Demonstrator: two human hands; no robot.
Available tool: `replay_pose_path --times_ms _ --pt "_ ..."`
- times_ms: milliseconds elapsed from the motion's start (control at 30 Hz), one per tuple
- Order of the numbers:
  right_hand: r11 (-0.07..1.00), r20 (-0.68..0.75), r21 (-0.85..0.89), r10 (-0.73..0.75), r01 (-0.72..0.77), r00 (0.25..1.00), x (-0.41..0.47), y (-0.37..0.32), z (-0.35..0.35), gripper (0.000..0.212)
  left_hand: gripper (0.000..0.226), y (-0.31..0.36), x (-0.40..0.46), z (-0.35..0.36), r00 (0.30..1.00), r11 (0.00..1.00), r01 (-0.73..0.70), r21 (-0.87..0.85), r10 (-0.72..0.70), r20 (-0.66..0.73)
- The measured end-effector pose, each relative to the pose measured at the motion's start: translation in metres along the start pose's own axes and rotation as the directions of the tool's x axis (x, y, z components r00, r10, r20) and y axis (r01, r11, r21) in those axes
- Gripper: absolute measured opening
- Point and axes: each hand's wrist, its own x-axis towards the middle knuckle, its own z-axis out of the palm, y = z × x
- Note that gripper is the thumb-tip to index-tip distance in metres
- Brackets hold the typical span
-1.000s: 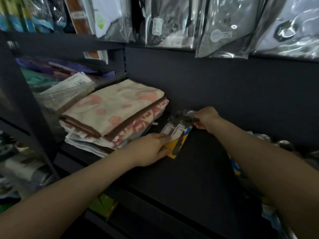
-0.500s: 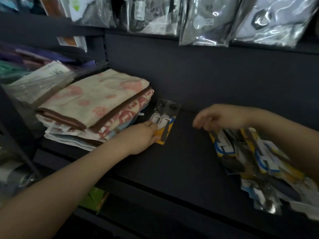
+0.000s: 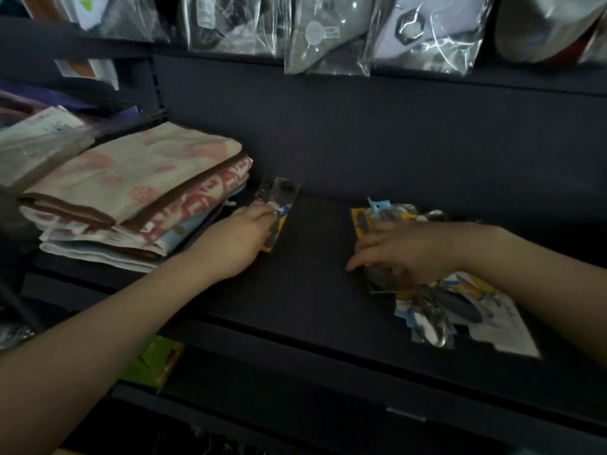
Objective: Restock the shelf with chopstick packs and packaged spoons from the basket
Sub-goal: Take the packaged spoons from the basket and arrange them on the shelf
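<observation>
While both bare arms reach onto a dark shelf [image 3: 312,290], a stack of folded towels [image 3: 138,198] in cream, pink and brown fills its left end, and clear-bagged goods [image 3: 328,34] hang along the rail above. A green packet [image 3: 154,362] shows on the level below. The left hand [image 3: 239,241] rests on a single packaged spoon [image 3: 279,208] lying flat just beside the towels, fingers curled over its near end; its long axis runs from the front edge toward the back wall, tilted slightly right, clear end farthest away. Well apart to the right, the right hand [image 3: 407,247] lies over a loose pile of spoon packs [image 3: 443,303], fingers bent around the top pack. Those packs fan out at mixed angles, yellow and blue cards showing.
</observation>
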Motion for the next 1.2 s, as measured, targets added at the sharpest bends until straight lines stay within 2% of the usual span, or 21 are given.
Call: replay_pose_path --times_ms 133,200,233,267,333,367,400,433,467,500,533,567,600,700,800,867,900,967,1033,1100,1200 --pt "0.969 -0.154 -0.243 -0.085 0.046 0.984 0.009 0.0 -0.005 0.03 0.03 0.021 -0.006 -0.006 0.971 0.97 -0.165 -0.181 0.127 -0.202" --pt "0.963 -0.344 -0.254 -0.174 0.087 0.923 0.014 -0.003 -0.01 0.012 0.031 0.027 -0.008 -0.009 0.964 0.951 -0.179 -0.251 0.118 -0.238" --pt "0.965 -0.459 -0.244 -0.201 0.095 0.865 0.015 -0.004 -0.013 0.009 0.035 0.028 -0.009 -0.009 0.962 0.943 -0.181 -0.279 0.111 -0.249" --pt "0.971 -0.577 -0.218 -0.208 0.097 0.79 0.016 -0.005 -0.016 0.015 0.043 0.028 -0.01 -0.01 0.964 0.938 -0.176 -0.298 0.103 -0.245" --pt "0.985 -0.795 -0.158 -0.173 0.076 0.582 0.018 -0.005 -0.029 0.026 0.059 0.027 -0.011 -0.011 0.973 0.93 -0.164 -0.327 0.098 -0.209" --pt "0.991 -0.872 -0.105 -0.133 0.085 0.472 0.02 -0.004 -0.037 0.026 0.063 0.026 -0.012 -0.011 0.979 0.922 -0.143 -0.359 0.079 -0.187" --pt "0.99 -0.916 -0.003 -0.058 0.138 0.397 0.023 -0.004 -0.045 0.024 0.066 0.026 -0.013 -0.012 0.987 0.91 -0.101 -0.403 0.039 -0.157" --pt "0.955 -0.929 0.158 0.058 0.252 0.365 0.026 -0.003 -0.053 0.022 0.066 0.026 -0.013 -0.013 0.991 0.889 -0.061 -0.455 -0.001 -0.134" --pt "0.837 -0.903 0.355 0.191 0.416 0.385 0.031 -0.004 -0.061 0.019 0.063 0.025 -0.013 -0.013 0.993 0.859 -0.02 -0.512 -0.044 -0.113" --pt "0.646 -0.851 0.514 0.304 0.564 0.427 0.036 -0.003 -0.067 0.017 0.056 0.026 -0.014 -0.014 0.991 0.822 0.002 -0.569 -0.077 -0.108" --pt "0.455 -0.793 0.607 0.407 0.651 0.454 0.044 -0.002 -0.07 0.016 0.045 0.026 -0.016 -0.015 0.988 0.788 0.022 -0.615 -0.111 -0.106" --pt "0.313 -0.72 0.668 0.5 0.675 0.481 0.053 0.0 -0.071 0.015 0.034 0.026 -0.017 -0.015 0.984 0.771 0.018 -0.636 -0.128 -0.127" --pt "0.217 -0.633 0.73 0.573 0.648 0.521 0.064 0.002 -0.07 0.017 0.029 0.026 -0.017 -0.016 0.981 0.782 0.027 -0.623 -0.142 -0.135" --pt "0.075 -0.351 0.902 0.7 0.425 0.622 0.098 0.008 -0.059 0.025 0.021 0.021 -0.018 -0.016 0.983 0.867 0.075 -0.492 -0.148 -0.11" --pt "-0.138 -0.086 0.948 0.756 0.287 0.649 0.131 0.024 -0.045 0.019 0.05 0.007 -0.015 -0.01 0.988 0.944 0.118 -0.307 -0.143 -0.058" --pt "-0.354 0.106 0.897 0.754 0.264 0.649 0.15 0.032 -0.037 0.01 0.064 -0.006 -0.013 -0.004 0.987 0.941 0.157 -0.3 -0.163 0.005" --pt "-0.429 0.171 0.862 0.746 0.268 0.644 0.158 0.034 -0.033 0.012 0.071 -0.01 -0.012 -0.002 0.983 0.925 0.184 -0.331 -0.179 0.047" --pt "-0.503 0.229 0.817 0.732 0.282 0.641 0.171 0.035 -0.026 0.019 0.078 -0.017 -0.009 0.003 0.973 0.902 0.222 -0.37 -0.183 0.138" --pt "-0.505 0.247 0.818 0.74 0.274 0.626 0.18 0.034 -0.022 0.018 0.073 -0.021 -0.007 0.007 0.975 0.932 0.179 -0.314 -0.126 0.184" --pt "-0.462 0.244 0.855 0.759 0.236 0.604 0.186 0.038 -0.021 0.011 0.066 -0.025 -0.006 0.01 0.974 0.951 0.145 -0.273 -0.088 0.211" --pt "-0.309 0.18 0.946 0.76 0.103 0.624 0.187 0.05 -0.021 0.031 0.067 -0.028 -0.007 0.01 0.97 0.937 0.122 -0.328 -0.042 0.24"
